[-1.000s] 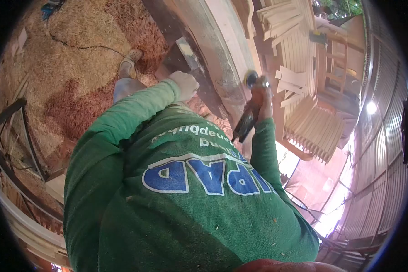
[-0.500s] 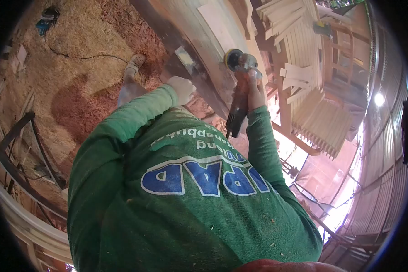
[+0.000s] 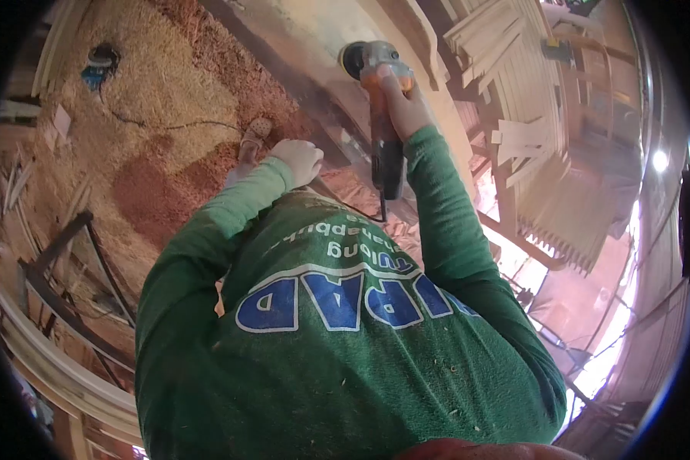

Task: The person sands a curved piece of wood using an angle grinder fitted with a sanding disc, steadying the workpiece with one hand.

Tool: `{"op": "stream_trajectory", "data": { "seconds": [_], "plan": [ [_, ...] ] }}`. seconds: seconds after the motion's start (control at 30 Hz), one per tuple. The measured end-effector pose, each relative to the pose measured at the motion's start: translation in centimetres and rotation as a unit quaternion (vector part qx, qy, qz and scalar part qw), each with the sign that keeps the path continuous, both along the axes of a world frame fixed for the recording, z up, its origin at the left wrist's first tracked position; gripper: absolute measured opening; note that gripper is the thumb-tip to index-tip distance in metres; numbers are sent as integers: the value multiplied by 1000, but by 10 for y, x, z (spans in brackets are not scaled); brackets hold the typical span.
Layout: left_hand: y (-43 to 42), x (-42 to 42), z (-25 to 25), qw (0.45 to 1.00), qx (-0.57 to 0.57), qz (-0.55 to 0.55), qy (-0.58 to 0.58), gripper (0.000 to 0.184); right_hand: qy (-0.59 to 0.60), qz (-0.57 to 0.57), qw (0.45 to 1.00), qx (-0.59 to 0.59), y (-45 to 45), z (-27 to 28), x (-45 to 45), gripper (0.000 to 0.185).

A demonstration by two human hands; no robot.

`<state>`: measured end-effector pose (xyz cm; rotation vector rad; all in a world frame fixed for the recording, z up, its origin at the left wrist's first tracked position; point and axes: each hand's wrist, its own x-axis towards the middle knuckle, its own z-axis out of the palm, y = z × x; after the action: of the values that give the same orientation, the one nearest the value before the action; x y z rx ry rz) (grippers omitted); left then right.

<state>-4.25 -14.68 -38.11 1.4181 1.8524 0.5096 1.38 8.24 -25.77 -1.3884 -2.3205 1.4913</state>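
Observation:
My right hand (image 3: 405, 103) is wrapped round the orange and black body of an angle grinder (image 3: 386, 130). The grinder's round disc (image 3: 352, 60) lies over the pale face of a long wooden board (image 3: 326, 34), and whether it touches the wood cannot be told. A dark cord leaves the tool's tail near my waist. In front of my belly, close to the board's near edge, my left hand (image 3: 299, 161) has its fingers curled in. What those fingers hold, if anything, is hidden.
Wood shavings (image 3: 161, 77) cover the floor at left, where a blue power tool (image 3: 98, 67) lies with its cord trailing towards my foot (image 3: 256, 132). Stacked wooden slats (image 3: 533, 100) stand at right. A dark metal frame (image 3: 61, 238) is at lower left.
My right hand and the grinder have moved forward and a little left along the board. The left hand stays low and curled. The floor has shifted right in view as the head turned.

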Motion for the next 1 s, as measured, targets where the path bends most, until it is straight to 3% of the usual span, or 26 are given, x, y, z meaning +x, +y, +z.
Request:
{"op": "stream_trajectory", "data": {
  "seconds": [0.2,0.3,0.33,0.4,0.47,0.5,0.6,0.63,0.7,0.83,0.93,1.0],
  "plan": [
    [4,-8,1,999,30,-11,-11,21,38,-126,991,-16,10,-12,136,71],
    [23,-7,18,989,139,38,-34,19,97,-243,962,-75,4,-9,239,53],
    [33,-7,28,982,186,41,-9,19,104,-290,943,-124,4,-10,280,47],
    [56,-9,53,958,282,46,33,22,53,-330,941,-49,1,-8,351,44],
    [82,-11,68,950,291,-11,116,32,155,-419,888,-108,-22,16,367,51],
    [96,-12,72,941,299,-39,157,38,134,-459,868,-138,-28,25,375,54],
    [126,-13,61,939,239,-116,220,49,192,-451,856,-163,-48,31,364,56],
    [129,-16,59,933,236,-143,231,51,148,-461,851,-205,-51,29,357,57],
    [135,-33,55,921,229,-189,253,54,140,-433,883,-116,-55,2,327,63],
    [132,-85,45,913,209,-162,311,55,66,-402,911,-59,-64,16,232,77],
    [125,-131,39,910,190,-94,356,56,95,-383,918,-50,-66,32,179,88],
    [119,-161,36,903,164,-36,396,57,46,-331,942,-24,-63,22,162,100]
  ]
}}
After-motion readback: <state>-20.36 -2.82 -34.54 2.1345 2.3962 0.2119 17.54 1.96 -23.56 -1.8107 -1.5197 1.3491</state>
